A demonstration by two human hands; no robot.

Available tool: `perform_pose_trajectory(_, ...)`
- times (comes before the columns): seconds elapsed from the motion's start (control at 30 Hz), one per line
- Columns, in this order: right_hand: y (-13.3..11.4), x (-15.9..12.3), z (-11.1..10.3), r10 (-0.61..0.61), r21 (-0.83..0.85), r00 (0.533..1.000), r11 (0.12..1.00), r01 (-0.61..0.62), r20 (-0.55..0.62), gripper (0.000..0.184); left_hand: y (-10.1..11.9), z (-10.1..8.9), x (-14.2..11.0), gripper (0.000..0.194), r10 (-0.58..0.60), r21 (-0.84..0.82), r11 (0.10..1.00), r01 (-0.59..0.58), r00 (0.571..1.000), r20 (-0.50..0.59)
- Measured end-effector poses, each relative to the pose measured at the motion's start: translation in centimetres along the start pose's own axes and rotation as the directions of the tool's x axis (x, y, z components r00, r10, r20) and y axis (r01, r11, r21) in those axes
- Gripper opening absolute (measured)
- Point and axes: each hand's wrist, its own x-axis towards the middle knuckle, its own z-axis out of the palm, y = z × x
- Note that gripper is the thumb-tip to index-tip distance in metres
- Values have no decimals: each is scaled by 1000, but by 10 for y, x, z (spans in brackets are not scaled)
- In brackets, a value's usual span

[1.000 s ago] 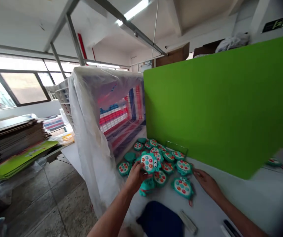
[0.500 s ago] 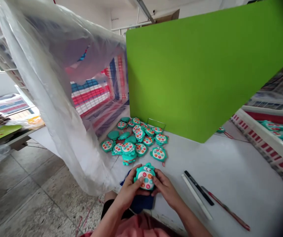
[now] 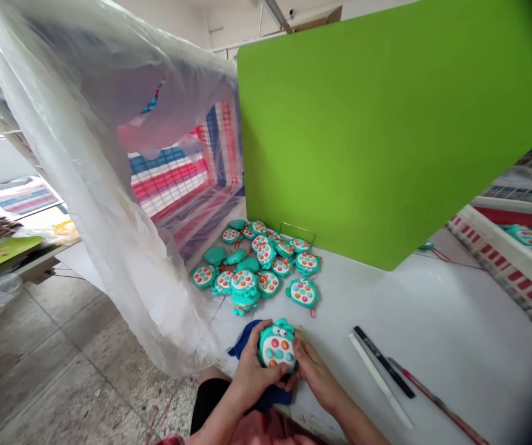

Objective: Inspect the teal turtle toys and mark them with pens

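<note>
Both my left hand [image 3: 252, 377] and my right hand [image 3: 316, 378] grip a teal frog-faced button toy [image 3: 276, 346] at its sides, close to the table's near edge. Its round buttons in red, orange and teal face up. Under my hands lies a crumpled dark blue cloth [image 3: 246, 339], partly hidden by them. Ahead of the hands, a heap of similar toys [image 3: 257, 266] spreads over the table, and one separate toy [image 3: 303, 293] lies at its near edge with a short red cord.
A white table [image 3: 433, 309] holds a black marker [image 3: 383, 361], a white strip [image 3: 380, 380] and a thin red rod [image 3: 437, 405] to the right. A green panel [image 3: 363, 136] stands behind it. Clear plastic sheeting [image 3: 108, 185] hangs left over striped bags, above a tiled floor [image 3: 47, 364].
The toy has gone from above the heap to my two hands near the table edge. My right hand has joined the left on it. The view has swung right and down.
</note>
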Motion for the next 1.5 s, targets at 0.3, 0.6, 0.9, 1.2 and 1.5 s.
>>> perform_pose_trajectory(0.3,0,5,-12,-128,-66,976,988,142,176,72,-2,-10,-1,48,104,56,993,-105,994,22)
perform_pose_trajectory(0.6,2,8,-20,-307,-312,943,890,332,127,61,1,2,2,89,65,-36,997,-67,997,-47)
perform_pose_trajectory(0.9,-2,-4,-18,-505,-437,850,737,515,149,56,15,7,5,93,212,175,956,-234,968,136)
perform_pose_trajectory(1.2,4,-8,12,-43,531,995,847,-14,95,56,33,17,13,76,249,804,582,-125,968,-30)
perform_pose_trajectory(1.5,-3,-14,8,-82,515,991,857,18,102,54,42,14,38,36,318,688,688,-231,948,0)
